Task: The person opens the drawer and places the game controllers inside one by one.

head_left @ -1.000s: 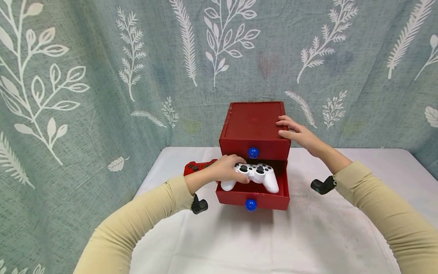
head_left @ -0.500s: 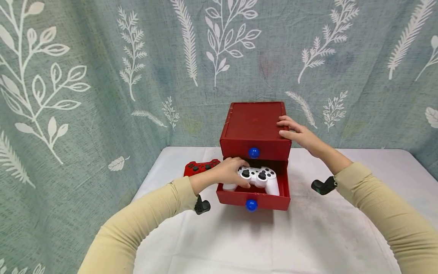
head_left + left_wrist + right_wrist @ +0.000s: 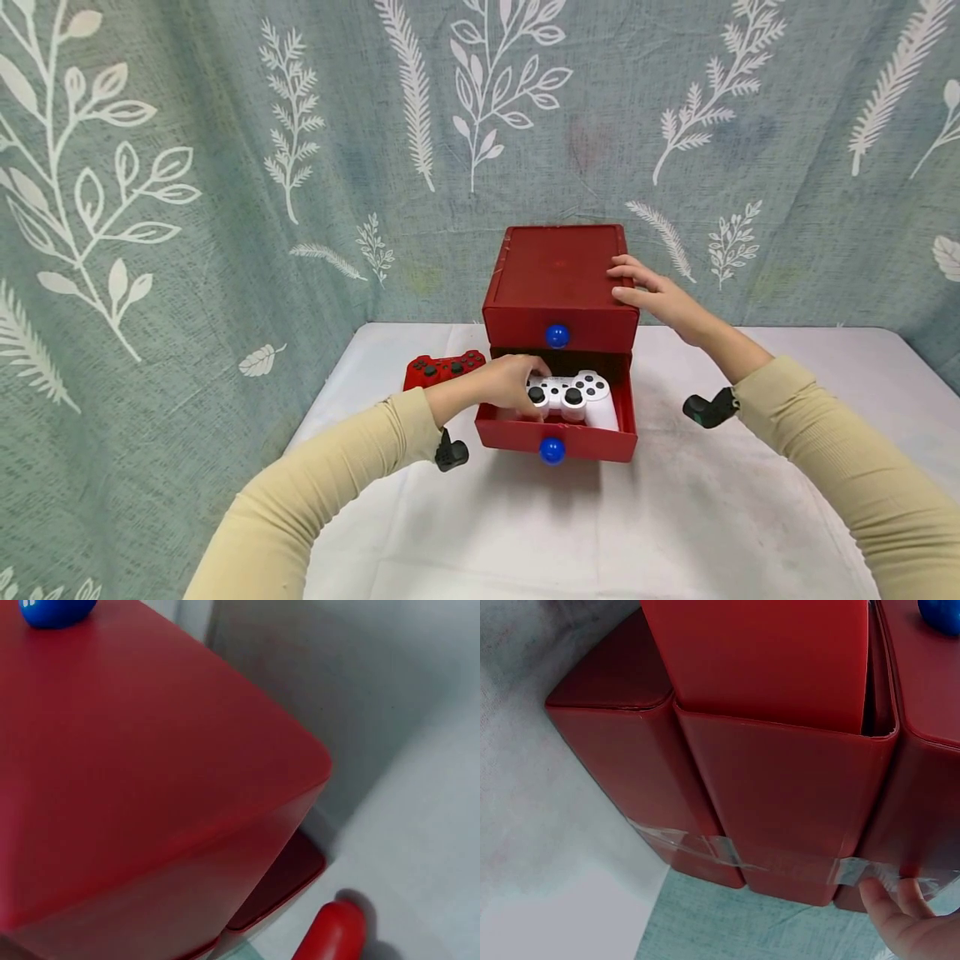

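Observation:
A white game controller [image 3: 555, 396] lies inside the pulled-out drawer [image 3: 517, 433] of a red drawer unit [image 3: 561, 271]. My left hand [image 3: 512, 383] grips its left side, fingers behind and thumb in front, hiding that handle. Up at the unit's right edge, my right hand [image 3: 652, 292] rests with its fingers extended on the top. The right wrist view shows its fingertips [image 3: 911, 896] by clear tape on the unit. The left hand itself is out of the left wrist view, where the drawer's front [image 3: 157, 742] fills much of the frame.
A red game controller [image 3: 442, 368] lies on the white-covered table [image 3: 525, 533], left of the unit. Blue ball knobs [image 3: 557, 337] mark the drawer fronts. A leaf-patterned curtain [image 3: 420, 167] hangs behind and on the left.
My left hand has moved down and slightly right with the white controller, which now sits lower in the drawer. The right hand has stayed on the unit.

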Tool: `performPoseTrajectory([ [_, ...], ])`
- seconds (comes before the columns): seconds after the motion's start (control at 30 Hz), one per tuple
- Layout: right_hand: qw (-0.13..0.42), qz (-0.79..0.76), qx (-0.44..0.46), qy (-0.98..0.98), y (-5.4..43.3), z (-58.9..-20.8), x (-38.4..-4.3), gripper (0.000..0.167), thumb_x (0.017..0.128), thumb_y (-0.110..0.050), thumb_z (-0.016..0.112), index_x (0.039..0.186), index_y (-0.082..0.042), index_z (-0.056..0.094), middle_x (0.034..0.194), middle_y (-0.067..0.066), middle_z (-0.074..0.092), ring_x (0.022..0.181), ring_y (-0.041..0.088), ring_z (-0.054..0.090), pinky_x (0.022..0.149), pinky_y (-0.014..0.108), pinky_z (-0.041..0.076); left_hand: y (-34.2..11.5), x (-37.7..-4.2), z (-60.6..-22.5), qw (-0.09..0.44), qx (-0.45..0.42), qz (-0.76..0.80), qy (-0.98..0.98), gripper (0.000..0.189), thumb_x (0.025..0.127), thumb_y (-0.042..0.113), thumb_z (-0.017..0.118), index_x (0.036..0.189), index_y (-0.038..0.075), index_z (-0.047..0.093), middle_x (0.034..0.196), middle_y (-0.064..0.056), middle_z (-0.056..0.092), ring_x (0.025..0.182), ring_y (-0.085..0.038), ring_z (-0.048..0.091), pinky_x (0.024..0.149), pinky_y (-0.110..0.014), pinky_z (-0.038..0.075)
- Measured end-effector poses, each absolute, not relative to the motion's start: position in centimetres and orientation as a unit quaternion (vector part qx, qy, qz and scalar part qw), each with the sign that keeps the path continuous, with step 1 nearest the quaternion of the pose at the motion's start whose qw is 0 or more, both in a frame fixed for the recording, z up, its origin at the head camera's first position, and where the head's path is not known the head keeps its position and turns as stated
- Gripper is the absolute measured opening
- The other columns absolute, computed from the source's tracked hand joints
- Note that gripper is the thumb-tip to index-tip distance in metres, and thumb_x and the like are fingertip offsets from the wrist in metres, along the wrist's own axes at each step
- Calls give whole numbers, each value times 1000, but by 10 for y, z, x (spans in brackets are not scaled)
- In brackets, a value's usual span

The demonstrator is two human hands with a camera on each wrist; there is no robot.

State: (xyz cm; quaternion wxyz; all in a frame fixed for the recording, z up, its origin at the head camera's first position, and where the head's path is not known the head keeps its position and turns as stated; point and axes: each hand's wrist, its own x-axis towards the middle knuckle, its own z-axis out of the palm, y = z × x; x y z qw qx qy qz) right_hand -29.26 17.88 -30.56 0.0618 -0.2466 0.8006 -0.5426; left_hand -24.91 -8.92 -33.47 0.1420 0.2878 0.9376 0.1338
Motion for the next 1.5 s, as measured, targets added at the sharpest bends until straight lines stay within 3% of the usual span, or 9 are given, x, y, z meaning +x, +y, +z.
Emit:
performPoseTrajectory([
  [0.67,59,-543,-243,802,180,-307,-293,50,95,-23,45,139,-3,32,153,4,8,140,26,1,106,58,12,-91,-246,-336,161,273,198,927,58,75,34,75,127,19,57,126,-4,56,114,-17,50,92,-32,41],
  [1.2,59,-544,-242,801,179,-307,-293,51,95,-23,45,139,-3,32,153,4,8,140,25,1,106,59,12,-103,-233,-314,148,281,269,909,60,74,34,75,128,16,56,127,1,56,118,-19,49,95,-35,42],
  [1.37,58,-544,-244,801,178,-306,-293,50,95,-23,45,139,-3,32,153,4,8,140,25,0,106,58,12,-106,-220,-303,119,300,275,906,56,75,32,74,126,14,57,119,-1,61,108,-20,54,89,-31,44],
  [1.5,59,-543,-246,801,178,-306,-292,50,95,-23,45,139,-3,33,154,4,8,140,25,0,106,59,12,-108,-209,-298,132,292,315,893,52,76,29,74,124,16,59,110,-1,64,97,-18,57,72,-26,49],
])
